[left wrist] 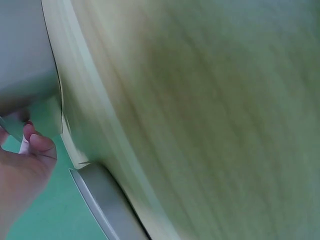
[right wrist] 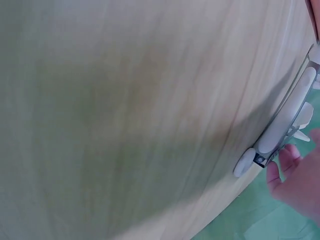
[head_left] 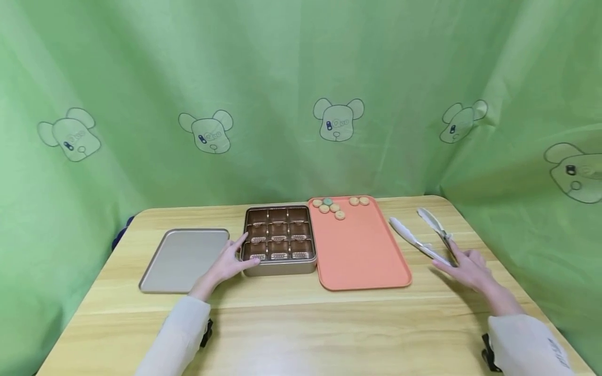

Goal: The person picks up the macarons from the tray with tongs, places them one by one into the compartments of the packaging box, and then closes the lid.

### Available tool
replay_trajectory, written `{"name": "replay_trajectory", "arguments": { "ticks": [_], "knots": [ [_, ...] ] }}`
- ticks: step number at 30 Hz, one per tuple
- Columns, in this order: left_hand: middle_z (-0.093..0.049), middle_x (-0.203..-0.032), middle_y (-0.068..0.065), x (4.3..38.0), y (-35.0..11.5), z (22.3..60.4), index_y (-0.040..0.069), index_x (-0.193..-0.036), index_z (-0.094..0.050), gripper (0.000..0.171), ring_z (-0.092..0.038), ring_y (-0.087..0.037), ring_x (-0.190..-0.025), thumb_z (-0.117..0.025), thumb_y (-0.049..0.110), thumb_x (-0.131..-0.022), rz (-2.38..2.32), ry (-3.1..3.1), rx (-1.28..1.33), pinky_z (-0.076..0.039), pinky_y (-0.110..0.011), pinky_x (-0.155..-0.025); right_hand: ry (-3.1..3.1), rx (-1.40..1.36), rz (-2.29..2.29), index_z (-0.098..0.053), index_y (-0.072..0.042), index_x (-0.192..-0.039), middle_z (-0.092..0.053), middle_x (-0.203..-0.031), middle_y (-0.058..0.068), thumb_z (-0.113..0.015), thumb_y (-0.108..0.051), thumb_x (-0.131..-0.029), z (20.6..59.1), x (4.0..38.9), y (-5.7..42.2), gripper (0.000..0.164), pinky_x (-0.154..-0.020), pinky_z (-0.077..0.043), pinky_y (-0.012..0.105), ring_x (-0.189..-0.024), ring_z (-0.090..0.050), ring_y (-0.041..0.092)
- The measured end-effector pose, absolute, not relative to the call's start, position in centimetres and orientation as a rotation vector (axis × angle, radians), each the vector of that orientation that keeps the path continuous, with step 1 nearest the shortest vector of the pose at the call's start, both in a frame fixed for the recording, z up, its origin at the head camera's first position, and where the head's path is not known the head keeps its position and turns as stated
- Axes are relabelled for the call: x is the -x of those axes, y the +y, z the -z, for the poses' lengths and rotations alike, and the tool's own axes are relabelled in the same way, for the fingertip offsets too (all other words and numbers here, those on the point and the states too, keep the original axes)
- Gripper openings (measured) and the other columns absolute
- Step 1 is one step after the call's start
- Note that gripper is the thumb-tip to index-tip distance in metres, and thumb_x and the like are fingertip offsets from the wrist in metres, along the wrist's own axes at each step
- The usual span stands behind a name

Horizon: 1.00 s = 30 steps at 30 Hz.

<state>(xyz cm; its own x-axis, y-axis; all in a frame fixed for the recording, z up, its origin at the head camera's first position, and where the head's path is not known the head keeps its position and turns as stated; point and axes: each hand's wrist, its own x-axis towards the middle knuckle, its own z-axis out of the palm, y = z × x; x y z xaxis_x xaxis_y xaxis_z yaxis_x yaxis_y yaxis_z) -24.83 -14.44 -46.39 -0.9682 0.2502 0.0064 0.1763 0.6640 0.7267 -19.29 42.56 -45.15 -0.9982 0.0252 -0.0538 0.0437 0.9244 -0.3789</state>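
A square metal baking tin with a brown nine-cell plastic insert sits left of centre in the head view. My left hand is at its near left corner, thumb and forefinger spread, fingertips right at the rim. To the right, white-and-metal tongs lie on the table with their arms apart. Over their near, joined end is my right hand, thumb on one side and forefinger on the other. The right wrist view shows its fingertips right beside that end of the tongs.
A flat grey metal lid lies left of the tin. Against the tin's right side, a coral tray carries several small round cookies at its far end, one of them green. The wooden table meets a green curtain behind.
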Motion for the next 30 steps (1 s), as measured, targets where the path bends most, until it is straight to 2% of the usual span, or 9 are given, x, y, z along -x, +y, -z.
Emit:
{"name": "replay_trajectory", "arguments": {
  "ticks": [3, 7, 10, 14, 23, 30],
  "knots": [
    [-0.036, -0.128, -0.033, 24.6, -14.7, 46.4, 0.010, -0.145, -0.023, 0.092, -0.048, -0.041, -0.105, -0.071, 0.043, -0.074, -1.180, 2.795, -0.358, -0.038, -0.062, -0.093, 3.028, -0.010, 0.587, -0.007, 0.012, -0.140, -0.038, -0.097, 0.039, -0.054, -0.051, -0.084, 45.2, 19.5, 42.7, 0.096, -0.062, -0.027, 0.037, -0.082, -0.028, 0.038],
    [-0.038, -0.127, -0.031, 24.5, -15.0, 46.5, 0.011, -0.145, -0.022, 0.091, -0.053, -0.032, -0.089, -0.071, 0.042, -0.075, -1.156, 2.798, -0.341, -0.043, -0.058, -0.090, 2.989, 0.029, 0.583, -0.006, 0.019, -0.135, -0.040, -0.102, 0.045, -0.055, -0.046, -0.086, 45.4, 19.7, 43.0, 0.096, -0.071, -0.027, 0.047, -0.086, -0.027, 0.043],
    [-0.038, -0.126, -0.032, 24.5, -14.9, 46.4, 0.010, -0.145, -0.023, 0.092, -0.052, -0.025, -0.080, -0.071, 0.044, -0.075, -1.147, 2.807, -0.362, -0.044, -0.056, -0.088, 2.969, 0.026, 0.627, -0.004, 0.020, -0.134, -0.031, -0.108, 0.050, -0.055, -0.036, -0.088, 45.5, 19.7, 43.4, 0.089, -0.079, -0.023, 0.058, -0.093, -0.024, 0.049],
    [-0.038, -0.127, -0.032, 24.8, -14.6, 46.2, 0.010, -0.145, -0.023, 0.092, -0.053, -0.026, -0.085, -0.070, 0.046, -0.074, -1.131, 2.816, -0.393, -0.043, -0.057, -0.090, 2.962, 0.009, 0.676, 0.000, 0.020, -0.134, -0.024, -0.104, 0.048, -0.054, -0.024, -0.090, 45.6, 19.6, 43.9, 0.082, -0.082, -0.020, 0.064, -0.095, -0.019, 0.054],
    [-0.043, -0.120, -0.027, 24.9, -14.4, 46.3, 0.009, -0.145, -0.024, 0.093, -0.049, -0.021, -0.078, -0.071, 0.046, -0.074, -1.094, 2.817, -0.378, -0.048, -0.050, -0.084, 2.985, 0.009, 0.735, -0.001, 0.025, -0.131, -0.028, -0.100, 0.045, -0.056, -0.024, -0.088, 45.4, 19.3, 43.7, 0.085, -0.082, -0.034, 0.066, -0.093, -0.027, 0.050],
    [-0.044, -0.115, -0.026, 24.9, -14.4, 46.1, 0.007, -0.144, -0.024, 0.093, -0.047, -0.019, -0.075, -0.071, 0.045, -0.073, -1.089, 2.828, -0.398, -0.049, -0.046, -0.080, 2.963, -0.047, 0.743, 0.005, 0.023, -0.132, -0.020, -0.118, 0.056, -0.054, -0.031, -0.087, 45.2, 19.9, 43.2, 0.092, -0.093, -0.024, 0.070, -0.108, -0.022, 0.064]
  ]
}}
